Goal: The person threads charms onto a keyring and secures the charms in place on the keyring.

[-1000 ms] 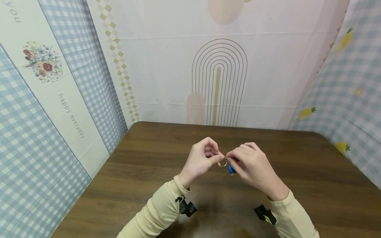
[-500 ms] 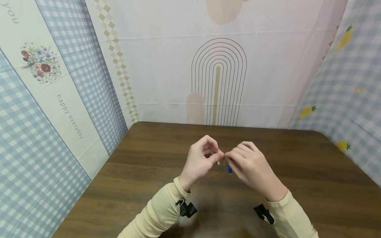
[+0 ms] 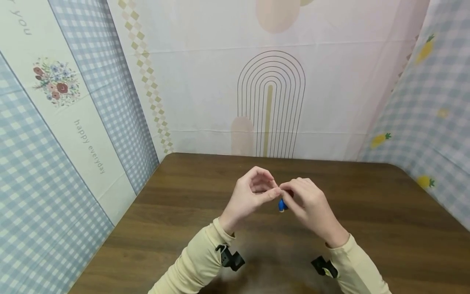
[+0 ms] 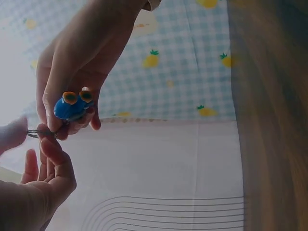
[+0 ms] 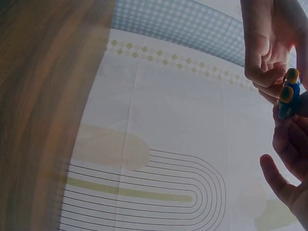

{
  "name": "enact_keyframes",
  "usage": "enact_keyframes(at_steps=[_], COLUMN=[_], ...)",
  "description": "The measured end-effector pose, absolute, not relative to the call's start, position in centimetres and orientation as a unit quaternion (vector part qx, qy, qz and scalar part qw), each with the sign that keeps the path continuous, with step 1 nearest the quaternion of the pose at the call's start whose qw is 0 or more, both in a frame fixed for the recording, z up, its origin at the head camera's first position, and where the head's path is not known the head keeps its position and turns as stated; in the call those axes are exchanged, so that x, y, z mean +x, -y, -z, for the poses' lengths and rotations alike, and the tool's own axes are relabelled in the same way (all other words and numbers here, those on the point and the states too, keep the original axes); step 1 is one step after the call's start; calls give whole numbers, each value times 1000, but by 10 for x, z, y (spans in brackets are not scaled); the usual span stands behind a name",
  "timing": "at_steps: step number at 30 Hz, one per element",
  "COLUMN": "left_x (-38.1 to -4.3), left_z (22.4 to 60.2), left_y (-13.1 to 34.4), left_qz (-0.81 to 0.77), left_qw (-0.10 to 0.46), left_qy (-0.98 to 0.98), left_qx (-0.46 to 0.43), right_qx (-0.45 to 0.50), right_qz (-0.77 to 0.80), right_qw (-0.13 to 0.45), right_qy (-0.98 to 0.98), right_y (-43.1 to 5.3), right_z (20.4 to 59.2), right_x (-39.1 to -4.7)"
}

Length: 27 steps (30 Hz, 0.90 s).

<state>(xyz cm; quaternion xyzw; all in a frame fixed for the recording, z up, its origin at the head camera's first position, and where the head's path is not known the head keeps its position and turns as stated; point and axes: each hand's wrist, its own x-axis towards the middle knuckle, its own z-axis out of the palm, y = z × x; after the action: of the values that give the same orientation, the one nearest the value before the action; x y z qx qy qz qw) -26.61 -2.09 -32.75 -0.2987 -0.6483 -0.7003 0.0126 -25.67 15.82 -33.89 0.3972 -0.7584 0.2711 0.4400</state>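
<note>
Above the table, my left hand (image 3: 249,197) and right hand (image 3: 308,206) meet at their fingertips. A small thin metal key ring (image 4: 41,133) shows in the left wrist view, pinched between the thumb and fingers of my left hand (image 4: 36,192). Hanging just below my right fingertips is a glossy blue charm (image 3: 281,205) with orange round ends, clearer in the left wrist view as a blue figure (image 4: 67,108). My right hand (image 4: 82,62) pinches the small link where charm and ring meet. The ring is hidden in the head view.
A brown wooden table (image 3: 176,237) lies under the hands. Patterned cloths hang around it: a white one (image 3: 198,90) behind, blue checked ones at both sides. A black wrist camera (image 3: 231,258) is strapped on each sleeve.
The ring, visible below the fingertips a second ago, is now hidden in the head view. The fingertips have come closer together, and the blue charm has shifted slightly left and up.
</note>
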Motion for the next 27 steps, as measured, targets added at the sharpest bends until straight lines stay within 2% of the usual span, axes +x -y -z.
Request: enact_keyframes(at_steps=[8, 14, 22, 27], left_x=[-271, -271, -272, -271], left_z=[328, 326, 329, 329], left_y=[23, 23, 19, 18], left_qz=[747, 738, 727, 688], left_qw=[-58, -69, -57, -19], left_qy=[608, 619, 639, 668], left_qx=[-264, -261, -243, -281], right_qx=[406, 393, 369, 384], right_qz=[-269, -261, -293, -277], right_qw=[429, 453, 472, 465], right_qy=[761, 757, 746, 749], right_y=[-158, -157, -163, -167], right_z=[335, 336, 337, 340], right_x=[-258, -259, -259, -261])
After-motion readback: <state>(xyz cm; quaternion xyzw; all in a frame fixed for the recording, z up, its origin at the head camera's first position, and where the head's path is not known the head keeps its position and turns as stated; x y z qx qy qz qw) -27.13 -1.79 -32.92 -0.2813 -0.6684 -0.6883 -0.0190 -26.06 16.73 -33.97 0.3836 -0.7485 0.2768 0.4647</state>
